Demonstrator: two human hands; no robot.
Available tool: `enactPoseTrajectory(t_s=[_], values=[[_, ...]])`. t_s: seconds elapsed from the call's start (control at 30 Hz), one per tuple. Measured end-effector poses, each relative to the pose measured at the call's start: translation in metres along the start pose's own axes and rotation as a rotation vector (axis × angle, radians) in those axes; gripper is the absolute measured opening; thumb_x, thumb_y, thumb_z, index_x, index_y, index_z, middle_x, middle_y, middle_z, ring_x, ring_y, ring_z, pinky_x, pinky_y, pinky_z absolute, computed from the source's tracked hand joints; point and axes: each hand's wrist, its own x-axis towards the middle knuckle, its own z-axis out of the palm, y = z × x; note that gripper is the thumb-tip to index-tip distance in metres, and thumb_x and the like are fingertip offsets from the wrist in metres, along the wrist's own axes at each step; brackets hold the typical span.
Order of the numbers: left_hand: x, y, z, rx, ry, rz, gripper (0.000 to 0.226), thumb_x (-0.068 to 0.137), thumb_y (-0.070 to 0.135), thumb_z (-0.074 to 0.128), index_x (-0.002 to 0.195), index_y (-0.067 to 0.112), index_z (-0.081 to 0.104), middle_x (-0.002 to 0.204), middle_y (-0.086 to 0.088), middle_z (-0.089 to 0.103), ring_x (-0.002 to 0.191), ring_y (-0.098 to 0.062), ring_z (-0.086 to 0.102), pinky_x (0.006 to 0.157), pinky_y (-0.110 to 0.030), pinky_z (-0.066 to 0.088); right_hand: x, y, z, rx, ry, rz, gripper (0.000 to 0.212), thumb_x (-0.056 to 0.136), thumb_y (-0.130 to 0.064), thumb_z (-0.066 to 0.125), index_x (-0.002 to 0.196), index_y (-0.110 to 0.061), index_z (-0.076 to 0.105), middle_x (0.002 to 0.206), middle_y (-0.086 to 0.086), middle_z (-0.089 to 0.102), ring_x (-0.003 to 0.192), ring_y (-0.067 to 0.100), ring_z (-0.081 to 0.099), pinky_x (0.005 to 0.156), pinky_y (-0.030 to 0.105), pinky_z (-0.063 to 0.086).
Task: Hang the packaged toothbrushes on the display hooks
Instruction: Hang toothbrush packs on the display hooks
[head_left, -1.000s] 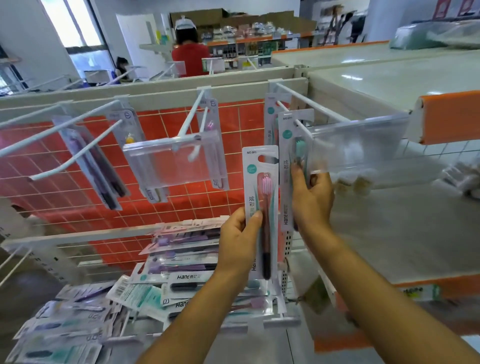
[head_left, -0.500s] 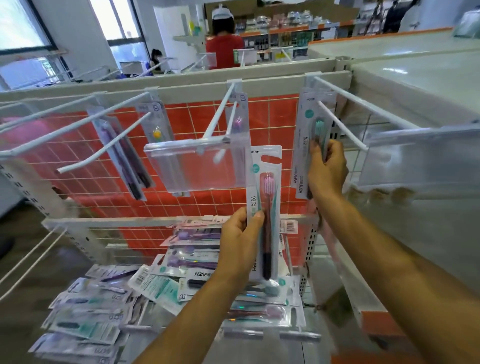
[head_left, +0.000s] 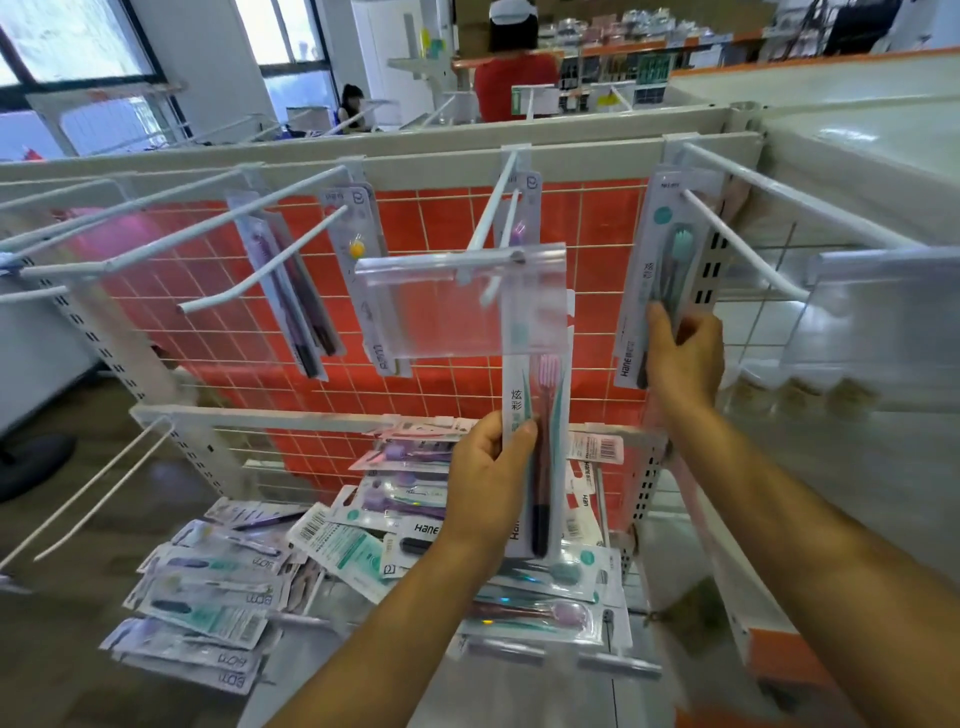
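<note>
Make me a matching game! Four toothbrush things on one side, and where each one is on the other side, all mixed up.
Things:
1. pink toothbrush pack
2. teal toothbrush pack
3. pack with the yellow dot
4. pile of packs

Places:
A. lying flat, down low
B. on the right hook, pinched by the right hand
C. held up in the left hand
D. hanging, no hand on it

Pairs: 1-C, 2-B, 3-D, 4-A

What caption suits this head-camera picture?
Right hand holds a teal toothbrush pack hung on a display hook; left hand grips a pink toothbrush pack.
</note>
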Motion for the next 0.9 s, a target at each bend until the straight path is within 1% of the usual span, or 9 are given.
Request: enactPoseTrajectory(t_s=[0.17,0.23,0.3,0.4,0.5,0.57,0.67,0.77,0.9], values=[[-0.006,-0.004,-0.005,0.019,0.024,-0.005,0.02,0.099,0.016,0.052,0.093,0.024,0.069,0.087,0.016,0.073,0.086,-0.003,0.068,0.075,-0.017,0.054,-0.044,0.017,-0.007,-0.041,0.096,0.128,0.038,0.089,-0.047,0.052,0.106,-0.014,0.047,0.115,0.009,0.053,0.106,0.028,0.055,0.089,0.047,0.051],[-0.008,-0.005,-0.008,0.033,0.04,-0.008,0.018,0.098,0.018,0.053,0.091,0.02,0.069,0.084,0.012,0.072,0.081,-0.008,0.066,0.072,-0.019,0.054,-0.062,0.021,-0.008,-0.016,0.086,0.118,0.017,0.095,-0.033,0.051,0.102,-0.017,0.046,0.112,0.006,0.053,0.1,0.024,0.056,0.079,0.033,0.05],[-0.01,-0.004,-0.01,0.016,0.05,-0.017,0.017,0.098,0.018,0.053,0.092,0.021,0.069,0.083,0.014,0.073,0.081,-0.003,0.067,0.067,-0.015,0.053,-0.081,0.02,-0.008,0.037,0.003,0.148,0.009,0.099,-0.028,0.048,0.099,-0.019,0.05,0.105,0.005,0.059,0.088,0.018,0.06,0.066,0.023,0.046],[-0.015,-0.002,-0.016,-0.016,0.066,-0.034,0.017,0.098,0.02,0.054,0.094,0.026,0.069,0.085,0.016,0.074,0.083,0.001,0.068,0.066,-0.013,0.052,-0.109,0.008,-0.004,0.073,-0.173,0.067,0.019,0.1,-0.024,0.045,0.084,-0.025,0.055,0.087,0.003,0.064,0.081,0.019,0.063,0.063,0.024,0.049],[-0.021,-0.002,-0.025,-0.032,0.093,-0.046,0.016,0.098,0.021,0.054,0.098,0.026,0.069,0.092,0.008,0.074,0.09,-0.008,0.069,0.076,-0.023,0.055,-0.133,-0.01,0.004,0.156,-0.297,-0.014,0.023,0.098,-0.016,0.049,0.079,-0.023,0.059,0.074,-0.002,0.063,0.071,0.013,0.061,0.063,0.023,0.049],[-0.026,-0.001,-0.033,-0.047,0.111,-0.05,0.017,0.098,0.022,0.053,0.103,0.026,0.069,0.097,0.005,0.074,0.096,-0.012,0.069,0.084,-0.03,0.055,-0.147,-0.019,0.011,0.187,-0.343,-0.045,0.022,0.097,-0.016,0.052,0.078,-0.023,0.062,0.072,-0.002,0.065,0.07,0.013,0.062,0.067,0.032,0.053],[-0.03,0.0,-0.049,-0.03,0.16,-0.049,0.017,0.098,0.024,0.054,0.106,0.026,0.068,0.1,0.004,0.074,0.099,-0.016,0.068,0.088,-0.036,0.056,-0.167,-0.028,0.023,0.22,-0.437,-0.056,0.02,0.095,-0.021,0.054,0.078,-0.022,0.065,0.078,0.002,0.069,0.077,0.026,0.066,0.074,0.047,0.056],[-0.034,0.002,-0.068,-0.035,0.188,-0.037,0.019,0.097,0.028,0.054,0.11,0.026,0.068,0.102,0.002,0.074,0.101,-0.019,0.068,0.091,-0.043,0.054,-0.186,-0.038,0.033,0.192,-0.469,-0.113,0.023,0.096,-0.022,0.054,0.075,-0.022,0.065,0.074,0.0,0.068,0.072,0.022,0.063,0.072,0.05,0.055],[-0.041,0.009,-0.095,-0.035,0.199,0.017,0.017,0.099,0.022,0.052,0.105,0.026,0.067,0.095,0.009,0.074,0.093,-0.008,0.069,0.082,-0.027,0.056,-0.213,-0.051,0.045,0.208,-0.504,-0.099,0.024,0.098,-0.019,0.052,0.082,-0.015,0.069,0.079,0.004,0.07,0.079,0.026,0.066,0.072,0.044,0.057]])
